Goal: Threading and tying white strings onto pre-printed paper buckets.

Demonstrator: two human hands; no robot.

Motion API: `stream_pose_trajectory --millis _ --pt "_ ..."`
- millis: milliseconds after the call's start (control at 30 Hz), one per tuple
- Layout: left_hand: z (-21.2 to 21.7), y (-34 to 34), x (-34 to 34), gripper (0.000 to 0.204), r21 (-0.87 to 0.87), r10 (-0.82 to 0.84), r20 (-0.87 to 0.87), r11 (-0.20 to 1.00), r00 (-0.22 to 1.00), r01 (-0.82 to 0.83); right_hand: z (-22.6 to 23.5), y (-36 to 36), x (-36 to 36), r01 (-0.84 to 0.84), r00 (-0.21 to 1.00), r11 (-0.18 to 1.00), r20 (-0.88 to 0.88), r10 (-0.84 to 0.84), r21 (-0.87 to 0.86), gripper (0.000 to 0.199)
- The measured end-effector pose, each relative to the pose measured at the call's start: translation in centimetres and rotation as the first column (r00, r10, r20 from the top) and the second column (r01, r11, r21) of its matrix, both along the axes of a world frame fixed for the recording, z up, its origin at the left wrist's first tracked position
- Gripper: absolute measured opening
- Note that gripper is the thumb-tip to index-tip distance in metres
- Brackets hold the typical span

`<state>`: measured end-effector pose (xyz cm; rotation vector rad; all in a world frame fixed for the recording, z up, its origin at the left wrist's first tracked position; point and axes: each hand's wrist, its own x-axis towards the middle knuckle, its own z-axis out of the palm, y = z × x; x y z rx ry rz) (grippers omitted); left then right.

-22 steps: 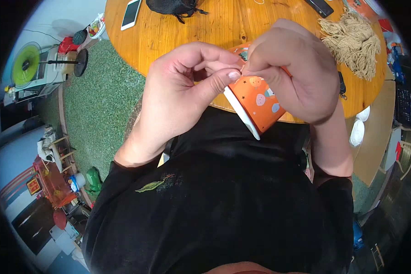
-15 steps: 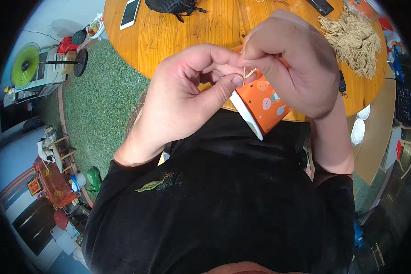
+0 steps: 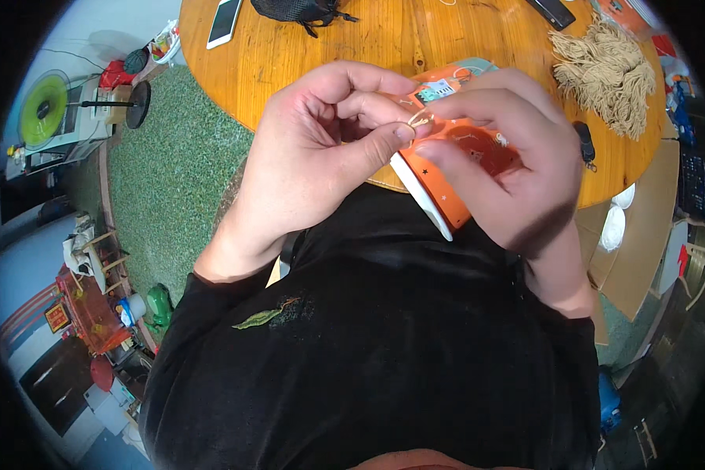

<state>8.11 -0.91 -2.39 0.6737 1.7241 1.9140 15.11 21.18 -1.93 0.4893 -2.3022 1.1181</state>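
A short piece of beige cord (image 3: pixel 421 119), bent into a small loop, sticks out between the thumb and fingers of my left hand (image 3: pixel 305 157), which is closed in a pinch. Just right of it, my right hand (image 3: pixel 525 149) has its thumb and forefinger parted; the forefinger's tip is close to the cord, and I cannot tell whether it touches. Below both hands lies an orange, flat, box-like thing (image 3: pixel 439 182) with cartoon prints and a white side, at the near table edge. My right hand covers part of it.
The round wooden table (image 3: pixel 290 70) carries a heap of beige yarn (image 3: pixel 603 74) at right, a white phone (image 3: pixel 224 22), a black mesh pouch (image 3: pixel 298 9), a dark phone (image 3: pixel 552 12) and a small black object (image 3: pixel 583 141). A fan (image 3: pixel 43 110) stands at far left.
My right hand has moved down and its thumb and forefinger have spread from a pinch at the cord. More of the orange thing's far end shows. My left hand keeps its pinch.
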Motion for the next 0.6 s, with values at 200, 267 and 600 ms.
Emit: stream_pose_trajectory --millis 200,267,600 --pt "0.2 -0.1 -0.5 0.034 -0.022 -0.071 -0.005 0.997 0.997 0.071 -1.3 -0.7 0.0 -0.042 0.998 0.995 0.044 0.046 -0.093 0.019" --pt "0.2 -0.2 -0.5 0.034 -0.023 -0.078 0.000 0.997 0.997 0.078 -1.1 -0.8 0.0 -0.028 0.999 0.999 -0.037 0.028 -0.015 0.017" --pt "0.8 -0.1 -0.1 0.031 -0.053 -0.021 0.035 0.998 0.999 0.023 -2.6 -1.5 0.3 0.129 0.954 0.989 -0.282 -0.103 0.074 0.020"
